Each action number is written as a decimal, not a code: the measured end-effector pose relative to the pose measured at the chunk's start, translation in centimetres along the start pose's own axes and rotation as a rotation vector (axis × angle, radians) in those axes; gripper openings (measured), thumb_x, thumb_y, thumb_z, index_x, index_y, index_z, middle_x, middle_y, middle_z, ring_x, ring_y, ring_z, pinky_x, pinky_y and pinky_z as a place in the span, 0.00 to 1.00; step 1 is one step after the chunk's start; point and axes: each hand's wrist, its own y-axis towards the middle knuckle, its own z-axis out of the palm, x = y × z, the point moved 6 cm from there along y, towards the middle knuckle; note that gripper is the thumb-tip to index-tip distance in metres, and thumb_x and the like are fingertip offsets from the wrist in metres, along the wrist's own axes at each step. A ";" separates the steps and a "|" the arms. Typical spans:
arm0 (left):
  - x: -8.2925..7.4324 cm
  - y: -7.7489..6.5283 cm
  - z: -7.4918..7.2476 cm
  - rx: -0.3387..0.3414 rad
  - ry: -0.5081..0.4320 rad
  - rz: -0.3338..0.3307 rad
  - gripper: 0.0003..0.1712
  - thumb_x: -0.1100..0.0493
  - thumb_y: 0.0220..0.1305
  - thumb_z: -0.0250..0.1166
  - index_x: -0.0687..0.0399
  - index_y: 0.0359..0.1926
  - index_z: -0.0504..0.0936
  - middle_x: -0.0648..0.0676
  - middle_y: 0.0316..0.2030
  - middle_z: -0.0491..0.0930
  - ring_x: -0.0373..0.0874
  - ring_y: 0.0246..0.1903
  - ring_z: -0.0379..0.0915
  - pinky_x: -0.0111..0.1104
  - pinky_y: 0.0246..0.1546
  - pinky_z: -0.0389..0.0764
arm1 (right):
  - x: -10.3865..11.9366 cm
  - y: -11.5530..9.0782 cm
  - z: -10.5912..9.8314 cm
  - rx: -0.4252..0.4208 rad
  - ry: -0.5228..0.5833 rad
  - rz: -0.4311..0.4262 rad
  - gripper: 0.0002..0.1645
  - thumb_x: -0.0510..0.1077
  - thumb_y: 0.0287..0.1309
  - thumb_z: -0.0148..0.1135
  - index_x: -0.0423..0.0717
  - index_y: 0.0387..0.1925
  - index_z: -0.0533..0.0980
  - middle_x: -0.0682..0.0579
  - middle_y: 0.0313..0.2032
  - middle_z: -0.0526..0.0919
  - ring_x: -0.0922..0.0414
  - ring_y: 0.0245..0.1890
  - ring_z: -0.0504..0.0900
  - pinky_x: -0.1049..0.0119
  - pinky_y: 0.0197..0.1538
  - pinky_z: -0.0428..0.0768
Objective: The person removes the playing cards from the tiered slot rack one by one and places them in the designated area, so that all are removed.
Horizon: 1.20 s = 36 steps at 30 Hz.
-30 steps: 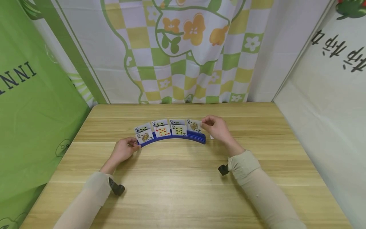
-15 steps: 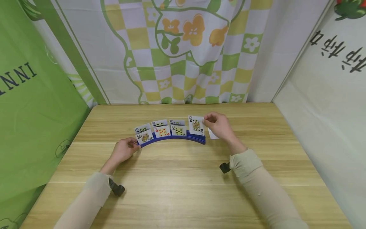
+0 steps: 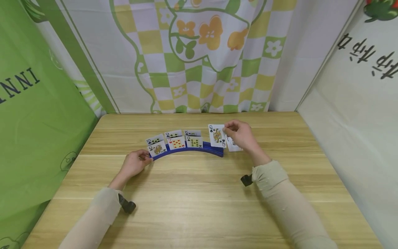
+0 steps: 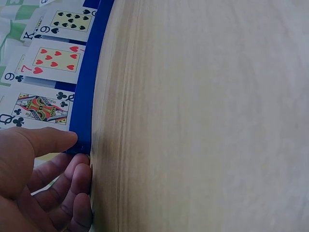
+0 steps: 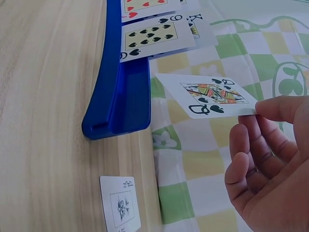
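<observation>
A curved blue card holder (image 3: 212,149) stands on the table with playing cards in two rows. Its front row has a queen of clubs (image 4: 42,107), a seven of hearts (image 4: 55,59) and a nine of spades (image 5: 153,36). Behind them rise a ten (image 3: 152,138), a nine of clubs (image 3: 172,132) and a king (image 3: 192,132). At the holder's left end, my left hand (image 3: 134,164) grips it, thumb along the front. My right hand (image 3: 242,135) pinches a queen of spades (image 5: 215,95) by its edge, raised beside the holder's bare right end.
A card with a grey figure (image 5: 120,205) lies face up on the wooden table (image 3: 186,200), right of the holder. A checked, flowered curtain (image 3: 211,79) hangs behind the table's far edge. Fabric walls (image 3: 348,138) flank both sides.
My right hand has lifted the queen of spades from the holder's right end and moved it up and right. More of the card on the table shows. My left hand stays put.
</observation>
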 end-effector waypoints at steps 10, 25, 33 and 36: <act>-0.1 -0.1 0.2 0.012 -0.010 -0.012 0.20 0.56 0.63 0.68 0.65 0.50 0.81 0.60 0.39 0.86 0.52 0.39 0.81 0.34 0.37 0.76 | -0.4 0.3 -1.0 -0.023 -0.031 -0.002 0.15 0.46 0.68 0.59 0.41 0.49 0.79 0.41 0.42 0.86 0.48 0.40 0.84 0.65 0.40 0.78; -0.4 -0.1 -0.1 0.007 -0.003 0.005 0.18 0.57 0.63 0.68 0.66 0.49 0.81 0.60 0.38 0.86 0.50 0.38 0.81 0.34 0.36 0.76 | -1.3 0.6 -2.1 -0.036 -0.049 0.024 0.16 0.46 0.68 0.58 0.41 0.51 0.78 0.39 0.43 0.86 0.47 0.41 0.84 0.63 0.44 0.77; -0.3 -0.1 -0.1 0.007 -0.003 0.005 0.18 0.57 0.63 0.68 0.66 0.49 0.81 0.60 0.38 0.86 0.50 0.38 0.81 0.34 0.36 0.76 | -1.8 0.8 -2.6 -0.054 -0.061 0.035 0.16 0.46 0.68 0.59 0.40 0.51 0.78 0.39 0.43 0.86 0.51 0.38 0.83 0.65 0.41 0.77; -0.2 -0.1 0.0 0.010 -0.009 0.000 0.18 0.57 0.63 0.68 0.65 0.49 0.81 0.60 0.38 0.86 0.50 0.38 0.81 0.33 0.35 0.76 | -2.1 0.8 -2.8 -0.052 -0.055 0.054 0.17 0.47 0.68 0.58 0.41 0.51 0.78 0.40 0.44 0.86 0.50 0.40 0.83 0.65 0.42 0.77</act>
